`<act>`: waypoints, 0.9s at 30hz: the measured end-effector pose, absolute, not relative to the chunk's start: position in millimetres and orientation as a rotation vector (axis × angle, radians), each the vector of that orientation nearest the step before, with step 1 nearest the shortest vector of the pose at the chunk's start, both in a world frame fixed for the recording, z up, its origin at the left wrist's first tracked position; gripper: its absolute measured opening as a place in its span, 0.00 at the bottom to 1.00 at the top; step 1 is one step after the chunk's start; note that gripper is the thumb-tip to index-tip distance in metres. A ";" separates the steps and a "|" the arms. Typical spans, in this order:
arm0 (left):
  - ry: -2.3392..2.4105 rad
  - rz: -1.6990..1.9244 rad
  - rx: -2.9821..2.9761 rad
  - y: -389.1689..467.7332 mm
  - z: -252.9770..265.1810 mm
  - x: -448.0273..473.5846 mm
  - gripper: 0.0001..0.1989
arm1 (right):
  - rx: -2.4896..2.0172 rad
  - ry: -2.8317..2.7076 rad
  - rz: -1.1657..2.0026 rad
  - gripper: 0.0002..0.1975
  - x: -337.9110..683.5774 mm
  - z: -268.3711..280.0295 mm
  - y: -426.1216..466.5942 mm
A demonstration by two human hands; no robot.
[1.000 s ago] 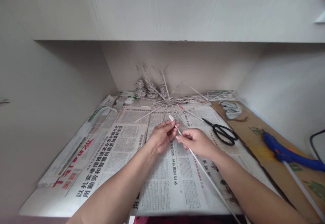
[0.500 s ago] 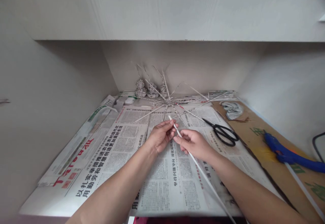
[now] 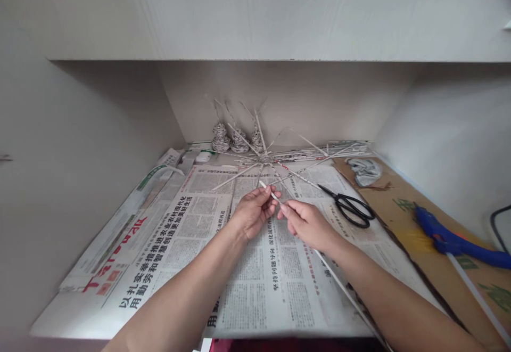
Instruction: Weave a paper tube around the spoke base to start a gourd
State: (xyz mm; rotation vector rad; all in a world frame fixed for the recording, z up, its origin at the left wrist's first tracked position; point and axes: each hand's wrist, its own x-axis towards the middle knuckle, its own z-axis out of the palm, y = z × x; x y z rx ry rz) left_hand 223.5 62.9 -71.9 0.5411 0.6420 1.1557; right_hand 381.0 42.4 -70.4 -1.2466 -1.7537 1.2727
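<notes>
Left of the black scissors (image 3: 337,197), printed newspaper sheets (image 3: 159,256) lie spread flat, one of them with large red characters, and they run rightward to beneath the scissors. Beyond the scissors and well to their left, three gourd-shaped woven paper pieces (image 3: 220,140) stand upright in a row near the back panel (image 3: 351,101).

To the left of the scissors and a little nearer the person, the left hand (image 3: 255,211) pinches a white paper rod (image 3: 276,198) between thumb and forefinger close to its upper tip; its other fingers curl loosely below. Beyond this hand, left of the scissors, spreads a frame of paper spokes (image 3: 264,158) fanning out from one hub, with one spoke ending just beside the scissors' points.

Between the left hand and the scissors, the right hand (image 3: 305,221) grasps the rod with thumb and bent fingers. The rod slants on down, nearer than the scissors, along the right forearm (image 3: 383,291) and out of view.

Behind the scissors lies a bundle of paper rods (image 3: 351,150). To their right is brown cardboard (image 3: 403,235) bearing a crumpled grey cloth (image 3: 364,172) and, farthest right, a blue glue gun (image 3: 447,240) with a white stick (image 3: 471,284) just beside it.
</notes>
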 end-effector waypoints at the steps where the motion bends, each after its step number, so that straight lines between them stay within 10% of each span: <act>1: 0.634 1.148 0.546 62.6 -71.9 223.4 0.07 | -1.232 -1.726 1.338 0.19 381.1 -71.1 42.7; 7: 0.623 1.149 0.552 62.4 -71.7 222.9 0.08 | -1.012 -1.396 1.880 0.20 380.0 -70.4 43.8; 14: 0.612 1.133 0.579 62.3 -72.3 223.0 0.09 | -1.210 -1.694 1.348 0.18 378.5 -74.4 42.0; 20: 0.581 1.114 0.545 62.4 -72.7 223.7 0.09 | -0.937 -1.307 1.971 0.18 379.9 -70.1 43.0; 27: 0.675 1.194 0.566 64.2 -73.7 224.7 0.09 | -1.198 -1.715 1.427 0.20 381.0 -71.1 41.8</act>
